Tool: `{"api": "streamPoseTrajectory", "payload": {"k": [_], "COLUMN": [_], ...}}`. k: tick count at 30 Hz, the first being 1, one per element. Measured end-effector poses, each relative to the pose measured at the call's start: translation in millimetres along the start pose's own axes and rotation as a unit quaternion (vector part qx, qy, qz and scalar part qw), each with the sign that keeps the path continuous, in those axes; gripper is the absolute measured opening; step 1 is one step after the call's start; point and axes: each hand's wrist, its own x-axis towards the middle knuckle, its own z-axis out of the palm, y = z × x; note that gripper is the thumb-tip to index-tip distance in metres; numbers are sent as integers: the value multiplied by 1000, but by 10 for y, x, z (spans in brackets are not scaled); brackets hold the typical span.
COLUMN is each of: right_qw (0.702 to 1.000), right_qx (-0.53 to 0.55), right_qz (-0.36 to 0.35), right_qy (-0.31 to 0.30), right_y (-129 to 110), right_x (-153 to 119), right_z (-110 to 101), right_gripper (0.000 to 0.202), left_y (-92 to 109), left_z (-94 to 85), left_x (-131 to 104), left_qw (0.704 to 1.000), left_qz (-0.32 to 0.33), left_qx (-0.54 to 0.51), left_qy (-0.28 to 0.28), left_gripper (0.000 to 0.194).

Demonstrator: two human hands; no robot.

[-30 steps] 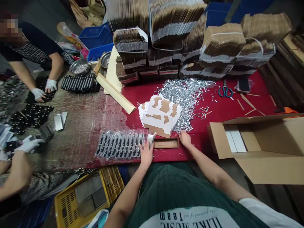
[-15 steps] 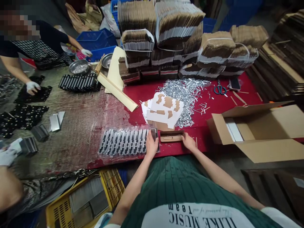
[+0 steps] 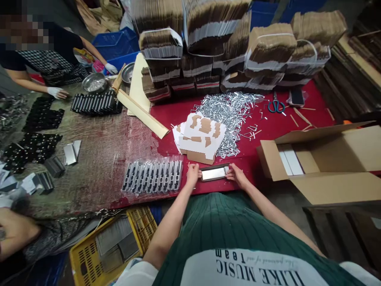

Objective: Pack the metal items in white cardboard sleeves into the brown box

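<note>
A small open cardboard box lies on the red table near its front edge, with a shiny silver metal piece inside. My left hand grips the box's left end with bent fingers. At the other end, my right hand pinches the right end, fingertips by the silver piece. To the left is a row of plastic-wrapped silver-and-black metal parts. Just behind the box are stacked white-and-brown flat cardboard pieces, with a heap of bent metal pins beyond.
An open carton holding white boxes stands right. Bundled cardboard lines the back. Scissors lie back right. Gloved co-workers are at the left, where black parts lie. A yellow crate sits below.
My left hand has left the right end of the wrapped row and now holds the box's left end. The silver piece is now in the box, and the row is shorter.
</note>
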Motion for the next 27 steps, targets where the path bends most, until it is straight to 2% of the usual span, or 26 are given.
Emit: {"api": "streamPoseTrajectory", "payload": {"k": [1,2,3,5,6,8,11,13,16,19,23,27], "right_qw": [999,997,991,952,920,844,707,658,620,598,578,579], "right_qx": [21,-18,-100,-291,-376,-502,-639,-676,-691,-694,-696,-704], "right_qz": [26,32,21,-27,-71,-178,-304,-332,-372,-395,-420,-405], "right_qy": [-39,-70,-89,-87,-78,-57,-17,11,-20,-65,-69,-66], "right_y": [-73,-136,-184,-218,-205,-131,9,66,75,53,82,85], "right_x": [56,104,142,177,177,155,133,158,243,308,271,204], "right_z": [-23,-44,-62,-76,-66,-8,120,167,139,63,-17,25], "right_gripper": [61,66,67,57,53,59,66,68,71,70,74,70], "left_y": [5,17,30,44,42,25,0,-7,-16,-31,-73,-116], "left_z": [-47,-80,-96,-79,-46,56,236,315,321,266,293,413], "left_x": [81,153,207,235,210,112,-19,-35,19,51,-3,-38], "left_qw": [998,994,989,986,987,982,940,913,897,887,884,892], "left_qz": [-36,-54,-59,-58,-50,5,118,155,196,222,249,225], "left_qx": [-8,-1,15,49,66,140,308,371,387,391,385,382], "left_qy": [-49,-98,-132,-145,-141,-130,-90,-66,-85,-105,-95,-92], "left_gripper": [32,30,28,32,40,61,79,79,74,69,72,71]}}
